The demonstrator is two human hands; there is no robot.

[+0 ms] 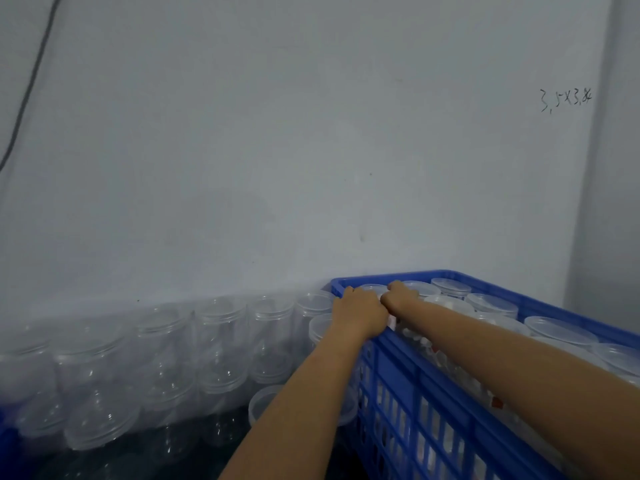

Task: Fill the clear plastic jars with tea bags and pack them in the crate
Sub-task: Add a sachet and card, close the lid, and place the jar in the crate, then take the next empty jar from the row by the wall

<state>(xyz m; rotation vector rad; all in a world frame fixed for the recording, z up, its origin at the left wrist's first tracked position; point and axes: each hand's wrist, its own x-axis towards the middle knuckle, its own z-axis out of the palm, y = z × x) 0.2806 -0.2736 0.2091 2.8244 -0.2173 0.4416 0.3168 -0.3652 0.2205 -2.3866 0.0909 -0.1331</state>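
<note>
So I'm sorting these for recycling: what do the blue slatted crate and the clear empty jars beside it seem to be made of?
The blue slatted crate looks like rigid moulded plastic, matte, with uniform colour and moulded slots. The clear empty jars look like thin, glossy transparent plastic: see-through walls, small highlights, threaded necks.

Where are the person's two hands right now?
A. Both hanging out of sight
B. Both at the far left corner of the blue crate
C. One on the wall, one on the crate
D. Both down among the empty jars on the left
B: the left hand and right hand meet at the far left corner of the blue crate, over the lidded jars inside.
</note>
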